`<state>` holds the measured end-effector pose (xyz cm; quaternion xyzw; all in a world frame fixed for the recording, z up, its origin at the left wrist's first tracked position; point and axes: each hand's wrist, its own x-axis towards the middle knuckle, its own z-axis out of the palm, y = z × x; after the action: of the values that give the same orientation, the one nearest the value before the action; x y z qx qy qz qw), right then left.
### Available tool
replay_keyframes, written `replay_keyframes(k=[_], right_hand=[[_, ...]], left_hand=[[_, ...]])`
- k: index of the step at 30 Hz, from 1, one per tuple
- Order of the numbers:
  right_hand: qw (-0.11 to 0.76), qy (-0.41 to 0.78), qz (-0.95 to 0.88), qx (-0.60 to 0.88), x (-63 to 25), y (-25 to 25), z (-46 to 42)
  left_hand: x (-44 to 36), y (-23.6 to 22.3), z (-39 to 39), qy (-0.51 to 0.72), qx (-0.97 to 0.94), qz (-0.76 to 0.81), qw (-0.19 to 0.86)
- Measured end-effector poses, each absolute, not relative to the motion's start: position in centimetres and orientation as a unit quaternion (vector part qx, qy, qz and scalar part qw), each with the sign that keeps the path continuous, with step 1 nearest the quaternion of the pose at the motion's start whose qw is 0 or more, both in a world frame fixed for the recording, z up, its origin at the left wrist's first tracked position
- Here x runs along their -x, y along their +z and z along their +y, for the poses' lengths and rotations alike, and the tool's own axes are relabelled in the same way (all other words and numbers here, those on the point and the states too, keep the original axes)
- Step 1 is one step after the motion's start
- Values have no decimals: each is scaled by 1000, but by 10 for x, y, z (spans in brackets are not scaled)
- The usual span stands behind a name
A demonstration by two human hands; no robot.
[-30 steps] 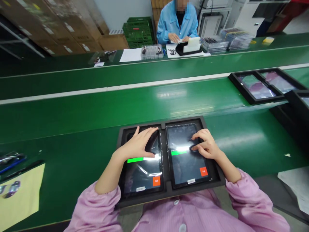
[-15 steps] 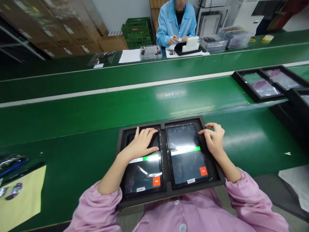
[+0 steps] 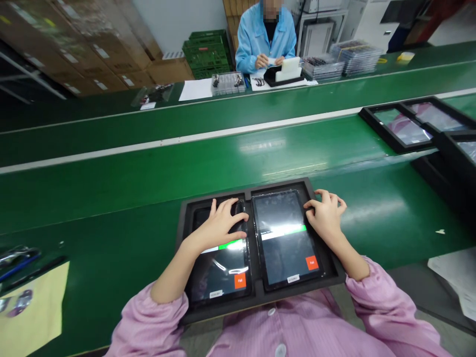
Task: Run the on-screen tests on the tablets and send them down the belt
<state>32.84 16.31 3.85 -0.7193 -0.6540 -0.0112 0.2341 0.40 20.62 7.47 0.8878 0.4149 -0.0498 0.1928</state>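
Tablets lie in hand: a left tablet (image 3: 228, 270) and a right tablet (image 3: 284, 255) sit side by side in the two compartments of a black tray (image 3: 260, 299), at the near edge of a green bench (image 3: 122, 258).

In the head view, the left hand (image 3: 215, 227) spreads over the far half of the left tablet, fingers apart and gripping nothing, thumb and index tip close to that screen's right edge; whether they press the glass, I cannot tell. The right hand (image 3: 327, 217) is at the far right of the tray, its fingers half bent beside the right tablet's edge; whether they pinch the tray wall or merely rest by it, I cannot tell.

Both screens are lit, each with a white and green strip and a red "Fail" square near its lower right corner. The step in hand looks like attending to these screens, with neither tablet lifted. To my eye, the next move calls for a light, exact fingertip touch that keeps clear of the red squares.

Yellow paper (image 3: 40, 317) lies at the near left, other trays (image 3: 397, 146) at the far right. Across the bench, a co-worker (image 3: 266, 37) in blue sits working.
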Motion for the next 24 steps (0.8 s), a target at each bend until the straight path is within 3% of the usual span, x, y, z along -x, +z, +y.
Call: replay_keyframes(k=[13,24], right_hand=[[192,4,-648,737,-328,39,165],[229,8,-661,714,-329,33,165]], left_hand=[[-1,78,207,-30,-877,433,205],[-4,79,207,-40,-876,441,190]])
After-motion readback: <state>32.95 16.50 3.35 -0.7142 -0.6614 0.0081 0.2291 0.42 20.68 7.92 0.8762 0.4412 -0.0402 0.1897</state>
